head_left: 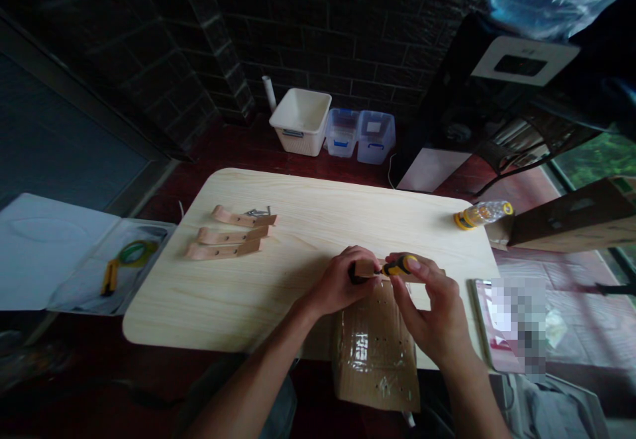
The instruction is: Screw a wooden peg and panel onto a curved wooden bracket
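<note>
My right hand (437,300) is closed round a yellow-and-black screwdriver (401,265), its shaft pointing left. The tip meets a small brown piece that looks like wood (365,267), which my left hand (348,277) grips from the left. My fingers hide part of that piece. Under both hands lies a cardboard sheet (376,359) with shiny tape and small holes, hanging past the table's near edge. Farther left on the table rest three curved wooden strips with holes, including a near strip (223,251). Several metal screws (257,213) lie beside the farthest one.
The pale wooden table (298,207) has rounded corners. At its right end lies a clear plastic container with yellow ends (483,214). An open white case (109,273) stands left, bins (301,121) on the floor behind, and a water dispenser (447,114) at the back right.
</note>
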### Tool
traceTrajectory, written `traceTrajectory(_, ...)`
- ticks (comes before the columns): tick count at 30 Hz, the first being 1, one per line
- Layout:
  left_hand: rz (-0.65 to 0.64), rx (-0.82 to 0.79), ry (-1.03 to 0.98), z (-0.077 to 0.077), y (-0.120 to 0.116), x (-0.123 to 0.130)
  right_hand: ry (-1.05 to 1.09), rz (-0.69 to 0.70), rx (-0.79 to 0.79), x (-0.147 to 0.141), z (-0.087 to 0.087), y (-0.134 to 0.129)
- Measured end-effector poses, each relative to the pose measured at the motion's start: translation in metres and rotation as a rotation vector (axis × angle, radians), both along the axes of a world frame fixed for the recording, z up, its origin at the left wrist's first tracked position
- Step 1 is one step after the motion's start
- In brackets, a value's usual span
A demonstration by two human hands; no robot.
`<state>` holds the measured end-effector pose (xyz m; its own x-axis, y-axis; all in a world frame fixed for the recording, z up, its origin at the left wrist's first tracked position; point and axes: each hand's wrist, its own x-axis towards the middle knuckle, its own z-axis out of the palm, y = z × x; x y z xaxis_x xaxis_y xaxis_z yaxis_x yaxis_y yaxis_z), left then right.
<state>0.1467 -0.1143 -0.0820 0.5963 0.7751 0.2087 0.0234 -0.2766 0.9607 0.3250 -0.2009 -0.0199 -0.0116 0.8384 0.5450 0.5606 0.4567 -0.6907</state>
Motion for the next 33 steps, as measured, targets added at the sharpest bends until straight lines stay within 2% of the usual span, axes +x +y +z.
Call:
traceTrajectory(4,-0.007,0.005,-0.014,-0.0004,0.0002,-0.0004,-0.030,0.020,0.016,-0.0014,0.0017,-0.0004)
traceTrajectory(10,-0.001,0.010,0.001,-0.0005,0.0004,-0.0004,-0.025,-0.023,0.000,0.0000,-0.0025,-0.0009)
traceTrajectory(18,-0.006,0.012,-0.003,-0.0023,0.0001,-0.0010,-0.012,0.021,0.018,-0.0006,0.0007,-0.0013)
traceTrajectory(27,-0.003,0.000,0.004,-0.0020,0.0002,-0.0004,-0.036,-0.004,0.020,0.0007,-0.0042,0.0003)
traceTrajectory(33,-0.004,-0.006,-0.004,-0.0028,0.0000,-0.0007,-0.009,0.027,0.027,-0.0021,0.0022,-0.0003)
